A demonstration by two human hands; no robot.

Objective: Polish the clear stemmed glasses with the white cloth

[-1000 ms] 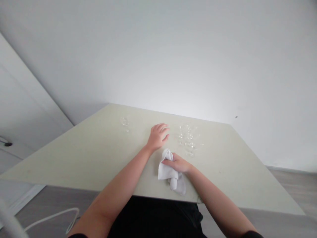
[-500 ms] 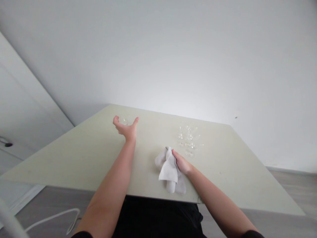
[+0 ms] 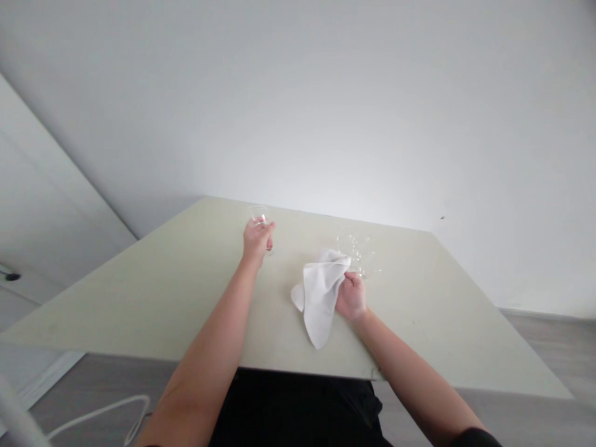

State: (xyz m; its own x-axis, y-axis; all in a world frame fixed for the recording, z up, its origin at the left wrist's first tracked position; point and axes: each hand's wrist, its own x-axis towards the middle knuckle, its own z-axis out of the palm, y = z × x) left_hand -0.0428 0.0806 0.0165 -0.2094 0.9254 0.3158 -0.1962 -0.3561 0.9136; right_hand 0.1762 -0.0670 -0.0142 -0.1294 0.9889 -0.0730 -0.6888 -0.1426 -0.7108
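Toward the far side of a pale green table point(image 3: 153, 292), left of centre: left hand point(image 3: 257, 239) closed around a clear glass point(image 3: 259, 212). Bowl of the glass shows beyond the fingers, tipped or upright hard to say; lower part mostly covered by the hand. Whether its base touches the tabletop, cannot tell.

Nearer, right of centre: right hand point(image 3: 352, 294) pinching a white cloth point(image 3: 321, 292), thumb up, grip narrow. Cloth spreads leftward from the fingers and drops toward the near edge in a loose point — a second rounded fold sticks out at its left.

Just beyond the right hand, a cluster of clear glassware point(image 3: 358, 249), partly hidden by cloth and fingers; pieces close together, too faint to count. The two hands are well apart, glass on the left, cloth on the right.

Surroundings: plain pale wall point(image 3: 326, 112) behind the table, small dark mark point(image 3: 442, 218) on it at right. Low at near left — a white cord point(image 3: 100, 415) looping above grey flooring point(image 3: 112, 375).
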